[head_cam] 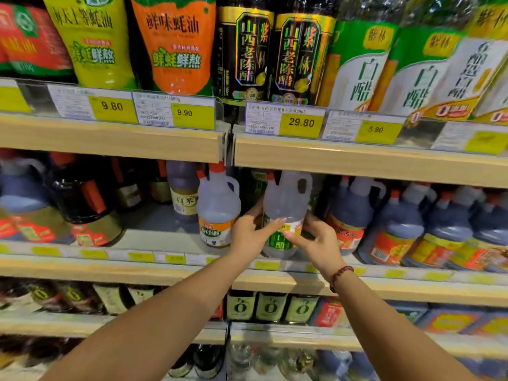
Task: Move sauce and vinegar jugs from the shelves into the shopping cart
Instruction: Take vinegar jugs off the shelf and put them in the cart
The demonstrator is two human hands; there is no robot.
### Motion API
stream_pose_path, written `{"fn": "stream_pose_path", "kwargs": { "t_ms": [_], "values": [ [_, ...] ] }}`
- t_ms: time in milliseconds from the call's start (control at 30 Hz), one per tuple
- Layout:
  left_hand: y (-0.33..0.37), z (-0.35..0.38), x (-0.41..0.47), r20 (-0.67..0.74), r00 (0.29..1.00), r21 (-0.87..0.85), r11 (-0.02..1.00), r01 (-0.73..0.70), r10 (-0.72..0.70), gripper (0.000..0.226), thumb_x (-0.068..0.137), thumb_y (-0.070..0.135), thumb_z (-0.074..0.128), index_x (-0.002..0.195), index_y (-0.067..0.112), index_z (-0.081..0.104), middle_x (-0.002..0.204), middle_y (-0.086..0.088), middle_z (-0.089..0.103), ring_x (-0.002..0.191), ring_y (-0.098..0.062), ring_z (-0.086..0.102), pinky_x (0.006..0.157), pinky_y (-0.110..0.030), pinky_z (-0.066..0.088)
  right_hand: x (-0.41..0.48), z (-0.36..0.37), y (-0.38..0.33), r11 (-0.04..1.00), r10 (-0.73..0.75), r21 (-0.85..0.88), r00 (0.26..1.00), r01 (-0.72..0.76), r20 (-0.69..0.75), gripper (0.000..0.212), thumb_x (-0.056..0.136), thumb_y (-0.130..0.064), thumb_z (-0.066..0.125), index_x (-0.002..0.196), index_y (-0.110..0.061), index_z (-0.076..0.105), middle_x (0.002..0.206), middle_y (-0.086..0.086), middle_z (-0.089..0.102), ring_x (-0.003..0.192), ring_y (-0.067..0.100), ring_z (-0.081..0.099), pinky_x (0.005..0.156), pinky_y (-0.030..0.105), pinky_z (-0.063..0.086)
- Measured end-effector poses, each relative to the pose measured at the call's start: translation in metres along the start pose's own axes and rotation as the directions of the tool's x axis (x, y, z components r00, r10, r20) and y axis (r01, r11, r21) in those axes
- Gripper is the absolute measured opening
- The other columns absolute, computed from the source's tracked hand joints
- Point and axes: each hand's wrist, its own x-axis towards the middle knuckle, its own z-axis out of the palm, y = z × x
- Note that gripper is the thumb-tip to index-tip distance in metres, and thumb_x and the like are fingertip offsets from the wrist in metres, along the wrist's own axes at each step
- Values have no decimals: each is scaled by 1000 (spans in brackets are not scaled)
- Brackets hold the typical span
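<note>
Your biggest risk is the shelf (357,158) overhead: its wooden lip sits just above the red cap of the white vinegar jug (286,207) you are holding, so lifting straight up would likely knock the neck against it. Draw the jug toward you first. The jug stands on the middle shelf, tilted slightly, and looks heavy and smooth. Your left hand (247,229) is curled against its left side with the thumb across the front, and your right hand (319,240) is pressing the label from the right, fingers loosely closed. Neither hand is on the handle, so a squeeze-only hold could slip.

Next, the neighbours: a second white jug (218,210) stands just beside on the left, and the dark jugs (349,215) crowd the right side, touching or nearly so. A sideways swing could tip either. The price-tag rail (176,258) at the front edge could catch the base. No shopping cart is in view.
</note>
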Motion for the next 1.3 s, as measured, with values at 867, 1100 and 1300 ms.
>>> {"fn": "stream_pose_path", "kwargs": {
  "t_ms": [867, 1100, 1300],
  "values": [
    [-15, 51, 54, -527, 842, -308, 950, -60, -117, 50, 87, 34, 63, 133, 18, 51, 136, -7, 56, 129, -23, 47, 112, -41, 34, 79, 56, 31, 978, -35, -206, 993, 12, -110, 31, 90, -19, 57, 121, -17, 53, 123, 8, 63, 114, 25, 57, 102, 40, 43],
    [-12, 46, 59, -486, 871, -156, 988, -3, -74, 52, 92, 37, 55, 139, 17, 44, 144, -8, 48, 135, -24, 40, 110, -28, 27, 76, 58, 28, 982, -2, -190, 992, -22, -125, 45, 90, -23, 56, 133, -20, 47, 125, 12, 61, 115, 29, 57, 102, 44, 44],
    [-6, 40, 54, -417, 902, -130, 990, 60, -110, 50, 94, 35, 51, 140, 18, 40, 147, -8, 44, 137, -26, 37, 115, -33, 25, 76, 58, 27, 859, -46, -507, 976, -70, -214, 39, 91, -32, 54, 128, -21, 50, 115, 9, 65, 105, 27, 61, 83, 27, 42]
  ]
}}
